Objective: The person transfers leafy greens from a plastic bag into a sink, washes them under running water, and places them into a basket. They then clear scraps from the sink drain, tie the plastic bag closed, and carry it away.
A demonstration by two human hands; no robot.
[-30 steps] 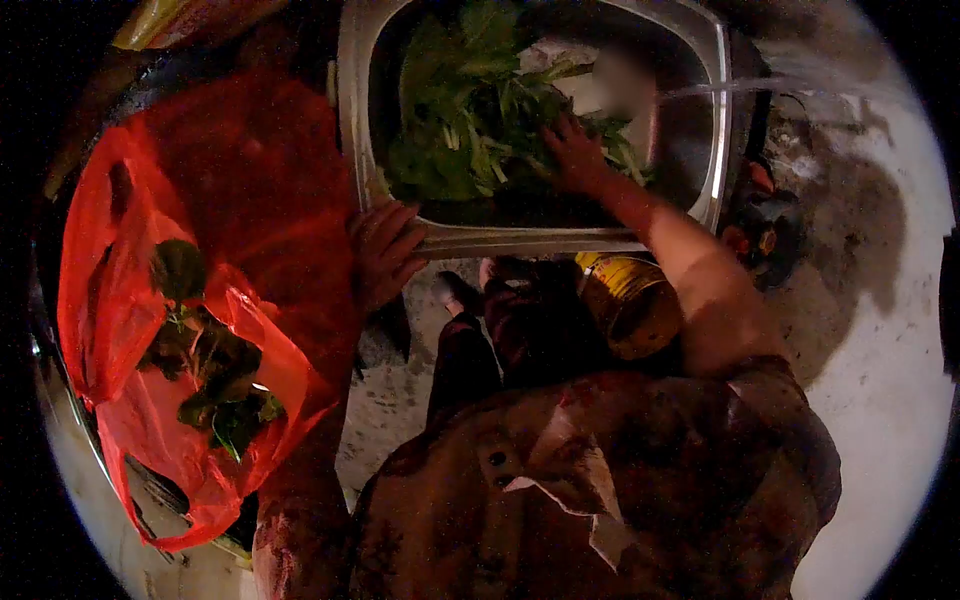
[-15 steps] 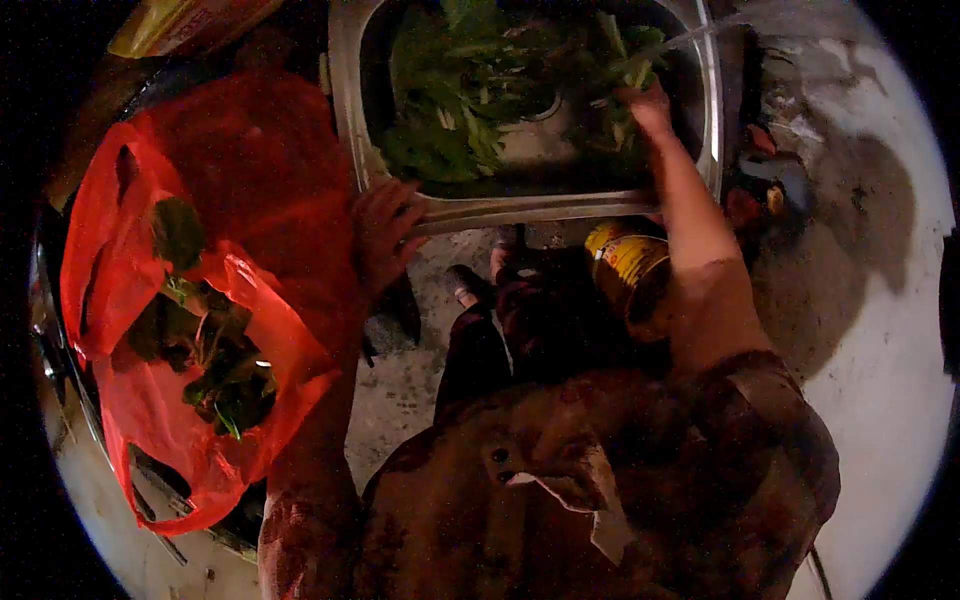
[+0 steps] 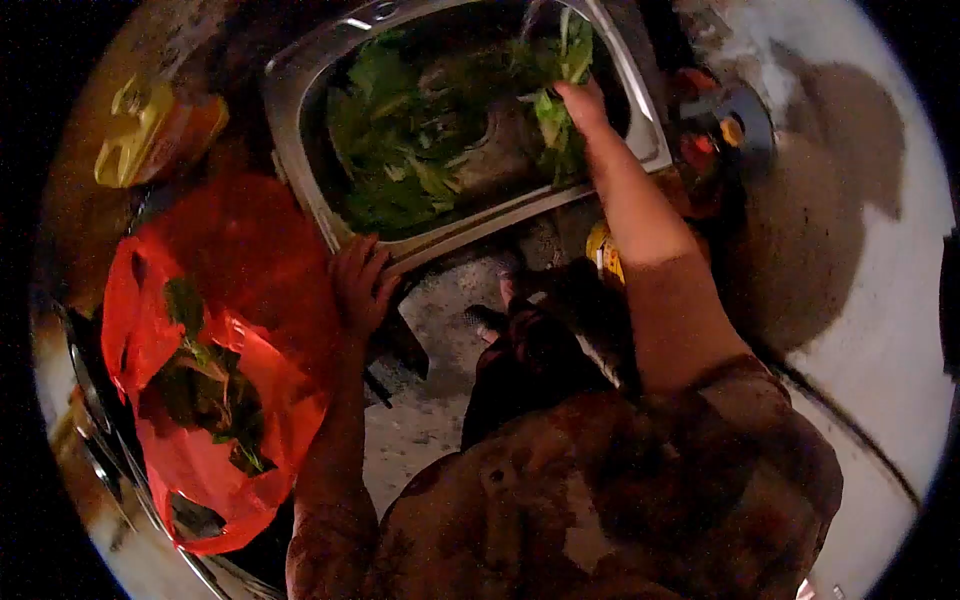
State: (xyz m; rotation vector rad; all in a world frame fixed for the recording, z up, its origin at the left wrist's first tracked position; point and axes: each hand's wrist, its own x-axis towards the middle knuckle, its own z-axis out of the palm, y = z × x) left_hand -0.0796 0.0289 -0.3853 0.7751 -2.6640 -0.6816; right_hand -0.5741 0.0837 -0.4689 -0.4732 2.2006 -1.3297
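Note:
My right hand [image 3: 583, 106] is closed around a bunch of leafy greens [image 3: 576, 48] at the right side of the metal sink [image 3: 470, 235]. The leaves stick out above and below my fist, and a thin stream of water falls just left of them. More leafy greens [image 3: 390, 190] lie in the sink's left half, dark and partly blurred. My left hand [image 3: 360, 283] rests on the sink's near left corner, fingers apart and holding nothing. Beside it, a red plastic bag [image 3: 250, 250] gapes, with green leaves [image 3: 215, 390] showing in its mouth.
A yellow plastic bag [image 3: 150, 135] lies beyond the red one. Right of the sink sits a dark round vessel [image 3: 745, 130] with red and orange bits near it. A yellow bucket [image 3: 603, 252] stands on the floor under my right forearm, partly hidden. My feet are below the sink.
My view has turned, so the sink appears tilted and further left, and the yellow bag shows more fully. The right hand still grips greens; the left stays at the rim.

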